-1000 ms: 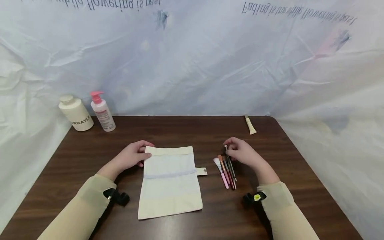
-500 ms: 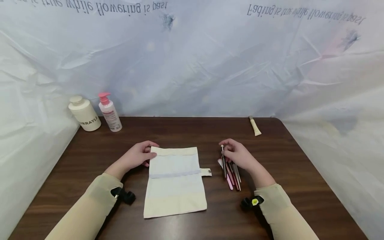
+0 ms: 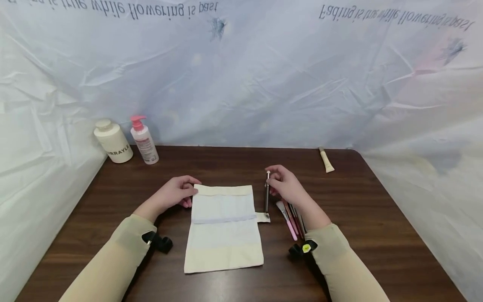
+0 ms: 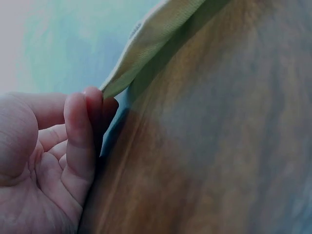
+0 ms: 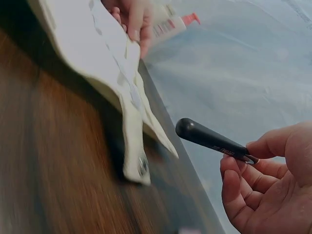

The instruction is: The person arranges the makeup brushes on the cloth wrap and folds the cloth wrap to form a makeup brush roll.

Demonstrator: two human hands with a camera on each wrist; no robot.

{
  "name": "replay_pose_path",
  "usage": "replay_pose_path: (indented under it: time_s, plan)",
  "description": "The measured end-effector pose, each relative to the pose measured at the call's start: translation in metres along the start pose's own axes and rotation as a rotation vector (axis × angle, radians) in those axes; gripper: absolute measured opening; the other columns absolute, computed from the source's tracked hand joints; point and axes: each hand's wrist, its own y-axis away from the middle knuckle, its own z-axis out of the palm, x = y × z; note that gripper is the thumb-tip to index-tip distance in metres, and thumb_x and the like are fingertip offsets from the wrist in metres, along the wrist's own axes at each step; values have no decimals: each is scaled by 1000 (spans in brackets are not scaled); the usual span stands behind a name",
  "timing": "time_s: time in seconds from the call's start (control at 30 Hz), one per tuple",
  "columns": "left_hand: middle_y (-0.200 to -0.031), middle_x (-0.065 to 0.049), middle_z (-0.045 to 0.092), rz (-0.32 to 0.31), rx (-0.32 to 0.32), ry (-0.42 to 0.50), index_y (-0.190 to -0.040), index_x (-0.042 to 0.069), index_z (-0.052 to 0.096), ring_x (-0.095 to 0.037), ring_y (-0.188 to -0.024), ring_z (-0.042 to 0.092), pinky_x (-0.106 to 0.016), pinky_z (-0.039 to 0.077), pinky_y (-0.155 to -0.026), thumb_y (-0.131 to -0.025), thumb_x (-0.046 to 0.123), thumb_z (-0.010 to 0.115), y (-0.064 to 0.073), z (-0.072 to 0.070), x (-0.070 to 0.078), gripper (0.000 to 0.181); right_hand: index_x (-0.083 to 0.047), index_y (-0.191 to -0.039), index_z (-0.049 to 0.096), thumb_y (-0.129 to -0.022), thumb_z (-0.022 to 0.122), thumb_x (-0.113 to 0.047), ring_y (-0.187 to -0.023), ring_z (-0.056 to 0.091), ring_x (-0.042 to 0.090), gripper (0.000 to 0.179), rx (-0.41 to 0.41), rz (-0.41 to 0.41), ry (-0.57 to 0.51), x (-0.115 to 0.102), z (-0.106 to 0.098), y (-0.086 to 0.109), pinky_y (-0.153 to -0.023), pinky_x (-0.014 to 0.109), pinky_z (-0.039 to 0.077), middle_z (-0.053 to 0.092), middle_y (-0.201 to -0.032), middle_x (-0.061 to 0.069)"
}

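Observation:
A cream cloth brush roll (image 3: 224,239) lies spread flat, with a pale band across it and a snap tab (image 3: 261,217) on its right side. My left hand (image 3: 172,196) pinches its upper left corner; in the left wrist view the cloth edge (image 4: 141,53) rises off the table there. Between thumb and fingers my right hand (image 3: 285,184) holds a makeup brush (image 5: 209,139) by its far end, dark rounded handle end pointing away from the hand. That brush hangs just above the tab. Several other makeup brushes (image 3: 288,222) lie beneath the right wrist, partly covered.
At the back left stand a cream jar (image 3: 114,142) and a pump bottle (image 3: 145,141) with a pink top. A small cream tube (image 3: 326,160) lies at the back right of the dark wooden table (image 3: 222,165). A printed curtain (image 3: 241,92) hangs behind.
My right hand has lifted one dark-handled brush off the pile and carried it left to the roll's tab. The left hand still holds the roll's corner. The head view has shifted slightly.

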Motion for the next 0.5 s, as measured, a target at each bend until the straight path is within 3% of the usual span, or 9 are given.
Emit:
replay_pose_path:
  time_s: [0.17, 0.5]
  plan:
    - [-80, -12, 66, 28, 0, 4, -135, 3, 59, -24, -66, 67, -34, 61, -63, -101, 15, 66, 0, 2, 0, 37, -1, -145, 48, -104, 58, -8, -76, 66, 26, 43, -41, 16, -60, -6, 15, -4, -72, 45, 61, 64, -92, 12]
    - [-82, -13, 65, 46, 30, -24, -135, 6, 60, -24, -66, 66, -34, 61, -62, -101, 16, 67, -2, 1, -2, 36, -2, -146, 48, -105, 57, -7, -75, 65, 25, 43, -8, 30, -83, -2, 31, -10, -70, 42, 62, 64, -93, 15]
